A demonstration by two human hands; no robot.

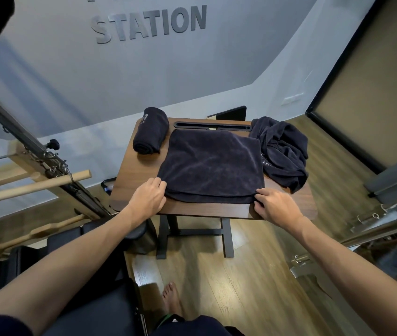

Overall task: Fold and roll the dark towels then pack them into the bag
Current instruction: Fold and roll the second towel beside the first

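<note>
A dark towel (213,166) lies folded flat in the middle of the small wooden table (134,187). My left hand (147,197) pinches its near left corner. At the near right corner, my right hand (275,204) grips the folded edge. A rolled dark towel (150,130) lies at the table's far left. A crumpled heap of dark towels (283,151) sits on the far right and hangs over the table edge. No bag is clearly in view.
A black slot rail (213,124) runs along the table's far edge. Exercise equipment with wooden bars (32,185) stands to the left, and metal frame parts (374,217) to the right. My bare foot (172,299) is on the wood floor below.
</note>
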